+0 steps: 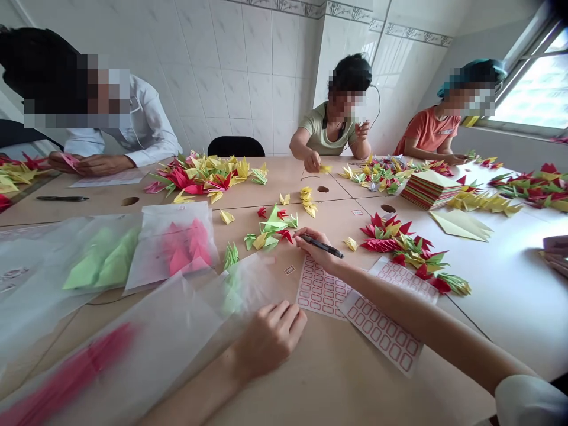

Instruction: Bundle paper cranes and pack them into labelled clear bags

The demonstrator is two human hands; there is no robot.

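Note:
My right hand grips a black pen over the upper edge of a sheet of red-bordered labels. My left hand rests on the table with fingers curled, holding down the corner of a translucent bag with green paper folds inside. A second label sheet lies under my right forearm. One loose label sits between the bag and the first sheet.
Translucent bags of green and pink folds lie at left. Piles of folded paper pieces cover the table, with a paper stack. Three other people sit around the far side, folding.

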